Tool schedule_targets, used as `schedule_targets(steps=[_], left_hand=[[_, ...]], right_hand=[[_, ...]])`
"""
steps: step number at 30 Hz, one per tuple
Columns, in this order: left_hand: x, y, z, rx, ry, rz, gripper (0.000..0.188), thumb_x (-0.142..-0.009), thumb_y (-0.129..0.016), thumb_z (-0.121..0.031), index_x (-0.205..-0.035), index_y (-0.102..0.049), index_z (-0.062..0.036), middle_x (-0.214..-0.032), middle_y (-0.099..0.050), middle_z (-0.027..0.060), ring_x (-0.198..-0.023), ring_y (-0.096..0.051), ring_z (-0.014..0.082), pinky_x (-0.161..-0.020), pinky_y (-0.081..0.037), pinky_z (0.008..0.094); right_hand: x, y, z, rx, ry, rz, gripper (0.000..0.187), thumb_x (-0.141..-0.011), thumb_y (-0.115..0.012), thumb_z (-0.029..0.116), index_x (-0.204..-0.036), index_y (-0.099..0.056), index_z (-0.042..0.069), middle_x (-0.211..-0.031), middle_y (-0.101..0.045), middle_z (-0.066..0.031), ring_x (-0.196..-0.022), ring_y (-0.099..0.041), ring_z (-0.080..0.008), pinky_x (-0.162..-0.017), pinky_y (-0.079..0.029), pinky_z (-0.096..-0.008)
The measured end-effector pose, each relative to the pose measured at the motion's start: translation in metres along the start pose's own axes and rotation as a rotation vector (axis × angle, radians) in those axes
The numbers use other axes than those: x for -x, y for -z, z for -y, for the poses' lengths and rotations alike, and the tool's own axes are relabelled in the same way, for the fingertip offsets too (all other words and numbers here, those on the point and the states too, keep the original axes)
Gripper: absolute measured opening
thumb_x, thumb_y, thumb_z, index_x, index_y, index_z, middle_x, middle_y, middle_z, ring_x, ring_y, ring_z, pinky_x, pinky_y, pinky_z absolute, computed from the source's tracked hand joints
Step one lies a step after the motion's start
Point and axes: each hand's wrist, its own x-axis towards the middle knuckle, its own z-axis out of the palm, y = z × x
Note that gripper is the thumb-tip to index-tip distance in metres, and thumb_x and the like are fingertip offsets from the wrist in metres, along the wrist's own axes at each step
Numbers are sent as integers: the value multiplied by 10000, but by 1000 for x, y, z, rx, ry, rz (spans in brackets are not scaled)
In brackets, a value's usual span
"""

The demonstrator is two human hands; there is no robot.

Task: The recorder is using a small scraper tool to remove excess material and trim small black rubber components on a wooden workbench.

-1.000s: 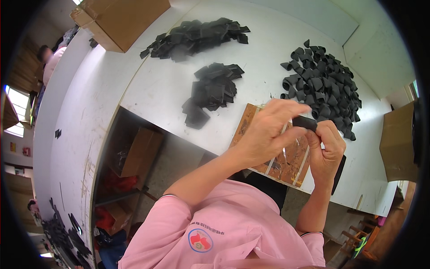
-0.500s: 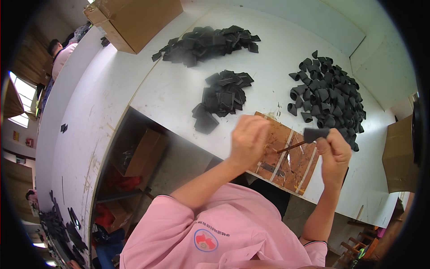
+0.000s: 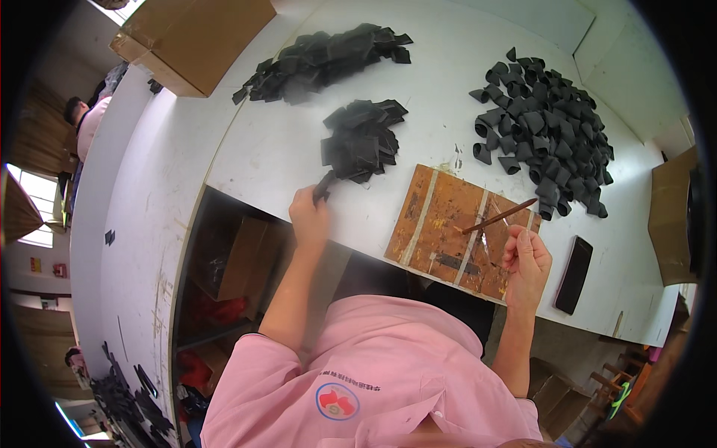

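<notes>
At the near edge of the pile of flat black pieces [image 3: 362, 142], my left hand [image 3: 308, 218] pinches one flat black piece [image 3: 323, 187]. My right hand [image 3: 527, 257] is loosely closed over the right side of a worn brown board [image 3: 418, 216], and no piece shows in its fingers. A thin brown stick [image 3: 500, 216] slants up from the board, its tip just above that hand. Pale strips of tape cross the board. Beyond it lies a heap of rolled, tube-like black pieces [image 3: 545, 127].
A larger pile of flat black pieces [image 3: 321, 63] lies at the back, near a cardboard box [image 3: 194, 45]. A dark phone [image 3: 574, 275] rests right of the board. Another carton [image 3: 672, 216] stands far right. A co-worker [image 3: 91, 123] is at far left.
My left hand has moved left from above the board to the flat pieces and taken one. My right hand has come down, and the black piece it held on the stick's end is gone from it.
</notes>
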Motion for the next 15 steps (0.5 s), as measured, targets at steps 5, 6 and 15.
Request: schedule_targets(steps=[5,6,15], left_hand=[[36,9,-55,442,303,-52,189,-759,-559,-47,-936,-553,19,-823,-594,146,-759,-586,252,-675,-448,321],[35,8,-69,440,222,-29,176,-761,-568,-57,-923,-555,12,-828,-586,142,-755,-580,247,-669,-447,322],[8,-24,-117,253,-92,191,448,-689,-652,-56,-1087,-453,-9,-975,-500,174,-829,-544,295,-694,-453,356]], right_hand=[[14,8,-3,114,-37,-14,222,-867,-509,190,-857,-588,-17,-635,-518,2,-527,-427,-43,-469,-340,-166],[15,7,-3,102,-38,10,214,-869,-506,181,-860,-589,-16,-636,-520,4,-531,-429,-42,-473,-345,-165],[24,-1,-10,238,-11,111,225,-873,-505,186,-846,-599,-16,-618,-530,9,-525,-437,-28,-459,-350,-162]])
